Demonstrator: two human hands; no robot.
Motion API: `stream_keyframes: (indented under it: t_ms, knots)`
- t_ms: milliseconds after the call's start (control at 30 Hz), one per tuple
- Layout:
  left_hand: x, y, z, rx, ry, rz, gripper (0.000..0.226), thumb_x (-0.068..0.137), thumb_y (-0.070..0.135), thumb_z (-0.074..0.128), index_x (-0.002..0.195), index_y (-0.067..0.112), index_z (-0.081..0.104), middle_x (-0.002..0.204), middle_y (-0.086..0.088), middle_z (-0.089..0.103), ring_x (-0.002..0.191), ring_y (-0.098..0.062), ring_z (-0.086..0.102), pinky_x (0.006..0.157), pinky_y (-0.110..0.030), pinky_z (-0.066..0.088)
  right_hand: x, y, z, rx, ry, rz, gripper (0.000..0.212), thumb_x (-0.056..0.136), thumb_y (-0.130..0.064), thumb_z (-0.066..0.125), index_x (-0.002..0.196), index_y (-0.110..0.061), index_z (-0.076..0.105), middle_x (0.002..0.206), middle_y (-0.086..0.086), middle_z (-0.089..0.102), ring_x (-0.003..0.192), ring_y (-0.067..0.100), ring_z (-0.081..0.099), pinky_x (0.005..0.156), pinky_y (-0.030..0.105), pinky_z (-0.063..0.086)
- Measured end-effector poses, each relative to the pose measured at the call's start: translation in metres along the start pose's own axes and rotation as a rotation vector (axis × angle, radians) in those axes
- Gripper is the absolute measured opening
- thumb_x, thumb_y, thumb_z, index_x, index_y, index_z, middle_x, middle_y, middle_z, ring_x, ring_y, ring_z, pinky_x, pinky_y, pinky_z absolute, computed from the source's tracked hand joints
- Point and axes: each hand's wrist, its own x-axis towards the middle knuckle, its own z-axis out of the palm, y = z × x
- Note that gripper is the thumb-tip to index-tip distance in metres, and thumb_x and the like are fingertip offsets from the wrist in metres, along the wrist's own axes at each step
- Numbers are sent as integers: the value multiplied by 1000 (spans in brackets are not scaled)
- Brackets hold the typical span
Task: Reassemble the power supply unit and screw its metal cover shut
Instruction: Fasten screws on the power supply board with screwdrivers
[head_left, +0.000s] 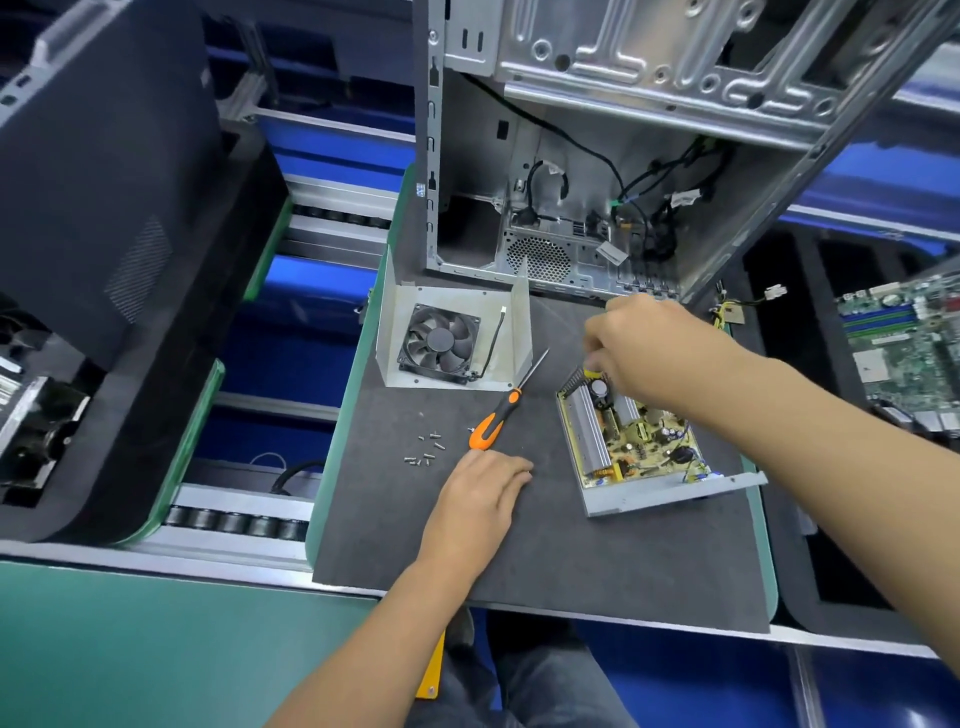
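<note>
Loose screws (427, 451) sit in a scatter on the mat (571, 561) just left of the orange screwdriver (491, 426), and the left hand (480, 493) rests flat and released right beside the handle, so a careless sweep could roll them off the edge. The metal cover (498, 332) with its fan (439, 340) lies apart behind them, its fan lead unplugged, easy to pinch when closing. The right hand (654, 348) is curled over the far corner of the open PSU board (631, 441) in its tray, apparently pinching something there, though I cannot tell what; forcing it risks bending parts.
</note>
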Motion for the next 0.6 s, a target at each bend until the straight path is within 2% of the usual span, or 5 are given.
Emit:
stream_keyframes:
  t_ms: [167,300,400,500,600]
  knots:
    - [-1,-1,0,-3,-10,-9,9,89,2,71,97,5,74,90,-3,70,86,-19,62,90,-24,47,2,12,7,95,-51,121,36,100,-48,48,92,-13,46,79,6,43,90,35,55,72,38,43]
    - [-1,-1,0,-9,-6,-12,8,89,2,71,97,5,74,89,-3,69,85,-20,61,89,-25,47,-3,19,2,116,-59,7,14,92,-20,62,100,-13,52,105,8,49,99,35,57,80,39,48]
    - [0,-2,2,-2,3,-13,8,89,3,71,96,5,74,88,-4,69,85,-20,62,89,-24,47,-3,14,2,5,11,14,28,99,-33,54,86,-9,56,83,8,48,93,38,61,73,39,47]
    - [0,-1,1,-31,-2,-44,8,90,4,71,97,6,75,89,-2,70,87,-19,62,91,-21,46,-4,3,9,-34,29,108,51,105,-44,39,64,-14,31,65,3,30,89,39,63,67,38,42]
    - [1,-1,0,-30,-7,-57,9,90,4,70,98,6,75,90,-1,70,88,-18,62,91,-20,45,-2,4,7,123,-50,133,41,99,-47,52,84,-10,40,82,7,43,87,36,55,68,39,42]
